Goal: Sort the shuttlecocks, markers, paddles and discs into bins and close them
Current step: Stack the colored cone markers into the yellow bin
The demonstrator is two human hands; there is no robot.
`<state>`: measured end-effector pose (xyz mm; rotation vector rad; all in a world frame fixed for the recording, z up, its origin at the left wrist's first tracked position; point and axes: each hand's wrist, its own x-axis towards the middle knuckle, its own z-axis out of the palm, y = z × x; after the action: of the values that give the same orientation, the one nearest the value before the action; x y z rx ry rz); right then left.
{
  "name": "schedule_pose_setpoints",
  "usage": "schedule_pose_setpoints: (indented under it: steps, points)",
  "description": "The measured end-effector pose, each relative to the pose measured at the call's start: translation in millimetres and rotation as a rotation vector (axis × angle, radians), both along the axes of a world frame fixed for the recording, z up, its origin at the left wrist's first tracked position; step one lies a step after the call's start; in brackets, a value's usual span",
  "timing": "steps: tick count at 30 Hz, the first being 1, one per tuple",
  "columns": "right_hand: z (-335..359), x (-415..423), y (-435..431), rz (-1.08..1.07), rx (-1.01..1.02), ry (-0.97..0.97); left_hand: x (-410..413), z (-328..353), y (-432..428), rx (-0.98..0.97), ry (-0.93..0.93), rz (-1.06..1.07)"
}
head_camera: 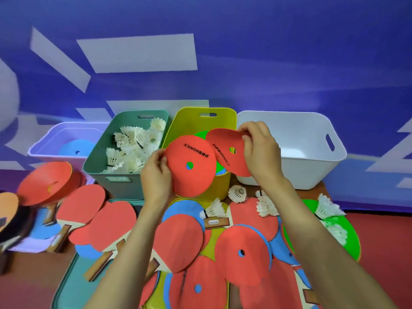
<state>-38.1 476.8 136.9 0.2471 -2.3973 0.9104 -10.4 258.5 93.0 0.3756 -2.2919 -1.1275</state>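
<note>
My feed is bright and evenly lit, with saturated colours. I can't place a single light source, and the shadows are faint and soft-edged. The centre is sharpest, where the black print on the red disc (pixel 191 166) stays legible. At the left edge of the surface (pixel 29 286) the stacked paddles (pixel 15 221) smear into blur. The pale stripes on the blue wall (pixel 267 52) bow with wide-angle distortion. The shuttlecocks (pixel 131 150) in the green bin (pixel 116 186) wash out, showing little feather detail.

wall (pixel 267 52): blue, pale angular patches | floor (pixel 383 230): red | light: even
</note>
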Motion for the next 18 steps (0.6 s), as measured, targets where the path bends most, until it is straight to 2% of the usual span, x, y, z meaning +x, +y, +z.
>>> schedule_pose_setpoints:
  steps: [5,9,12,14,18]
  points:
    - [3,-62,-43,-0.015,0.026,-0.067,-58,3,-24,-0.103,-0.176,-0.143]
    - [-18,-111,-72,-0.041,0.089,-0.183,-98,-8,-29,-0.197,-0.205,-0.254]
    - [-34,-137,-84,-0.072,0.097,-0.201,-125,-20,-29,-0.246,-0.221,-0.292]
    - [-45,-149,-88,-0.079,0.103,-0.203,-141,-30,-27,-0.358,-0.258,-0.335]
    - [-66,-164,-88,-0.068,0.055,-0.236,-162,-50,-22,-0.425,-0.466,-0.486]
